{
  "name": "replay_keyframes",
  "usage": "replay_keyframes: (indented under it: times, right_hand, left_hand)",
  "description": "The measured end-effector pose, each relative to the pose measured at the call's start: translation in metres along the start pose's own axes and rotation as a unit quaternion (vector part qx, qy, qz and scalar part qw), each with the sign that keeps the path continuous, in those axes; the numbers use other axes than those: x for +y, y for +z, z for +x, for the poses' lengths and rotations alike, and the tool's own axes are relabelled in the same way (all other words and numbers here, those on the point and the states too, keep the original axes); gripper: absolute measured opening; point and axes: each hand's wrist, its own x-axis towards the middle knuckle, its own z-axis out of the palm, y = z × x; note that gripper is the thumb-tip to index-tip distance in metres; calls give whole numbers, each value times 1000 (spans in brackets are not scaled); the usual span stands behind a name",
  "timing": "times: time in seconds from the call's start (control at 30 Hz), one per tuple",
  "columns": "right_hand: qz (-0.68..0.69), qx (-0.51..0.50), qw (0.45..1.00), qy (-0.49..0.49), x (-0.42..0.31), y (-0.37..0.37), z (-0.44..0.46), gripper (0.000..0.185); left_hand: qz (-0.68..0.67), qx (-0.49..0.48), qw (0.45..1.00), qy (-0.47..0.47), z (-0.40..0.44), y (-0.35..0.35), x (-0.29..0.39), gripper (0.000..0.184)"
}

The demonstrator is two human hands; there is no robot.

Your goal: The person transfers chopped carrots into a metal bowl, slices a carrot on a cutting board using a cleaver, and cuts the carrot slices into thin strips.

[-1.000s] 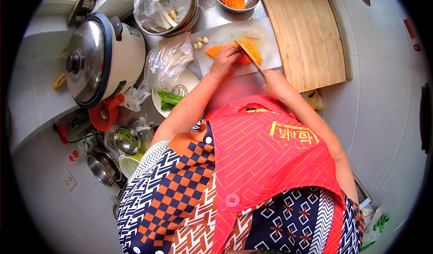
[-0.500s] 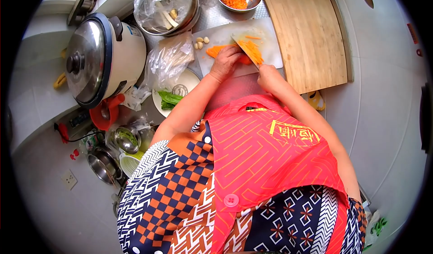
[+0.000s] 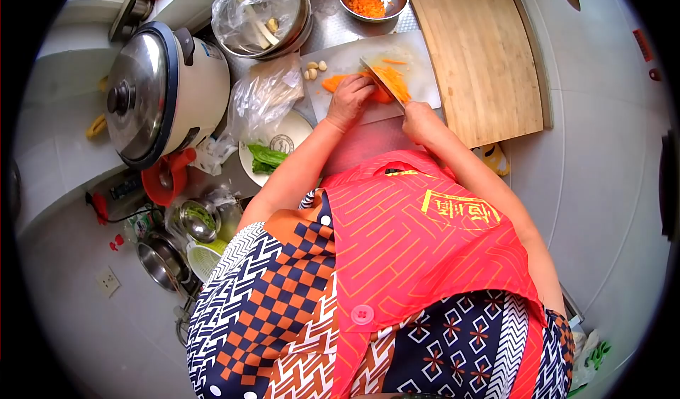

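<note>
A white cutting board [image 3: 426,80] lies on the counter with orange carrot on it. My left hand [image 3: 350,101] is closed, its curled fingers pressing down on the carrot [image 3: 382,96] beside the blade. In my right hand [image 3: 423,123] is a kitchen knife [image 3: 383,81], its blade slanting up and left across the board; the handle is hidden in my fist. Thin carrot shreds [image 3: 397,80] lie on the blade's right side. More orange carrot [image 3: 333,83] shows left of my left hand. Several garlic cloves [image 3: 313,70] rest at the board's left edge.
A metal bowl [image 3: 402,8] of chopped carrot stands behind the board. Right of it lies a wooden board [image 3: 478,59]. To the left are a plate [image 3: 297,126] with green leaves [image 3: 266,159], a plastic bag [image 3: 265,94], a metal pot [image 3: 306,30] and a large rice cooker [image 3: 202,87].
The view has shifted very slightly. Both hands stay at the board, with the knife held nearly in the same place against the carrot.
</note>
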Motion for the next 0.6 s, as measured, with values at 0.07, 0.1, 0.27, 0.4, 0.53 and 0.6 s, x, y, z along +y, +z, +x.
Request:
replay_keyframes:
  times: [0.07, 0.1, 0.27, 0.4, 0.53, 0.6]
  right_hand:
    - [3, 5, 1000, 1, 0, 0, -1, 22]
    - [4, 6, 1000, 1, 0, 0, -1, 22]
    - [14, 0, 1000, 5, 2, 1, -1, 23]
    - [33, 3, 999, 0, -5, -10, -18, 24]
    - [23, 28, 998, -47, 0, -11, -29, 22]
    - [20, 46, 996, -72, 4, -8, -33, 21]
  left_hand:
    - [-3, -1, 1000, -4, 0, 1, 0, 20]
    - [-5, -1, 1000, -7, -1, 2, 0, 20]
    - [-11, 2, 1000, -5, -2, 6, -5, 19]
    - [-16, 4, 1000, -9, -3, 7, -5, 19]
    - [-14, 0, 1000, -6, -2, 5, -3, 20]
    - [-18, 5, 1000, -8, -1, 4, -3, 20]
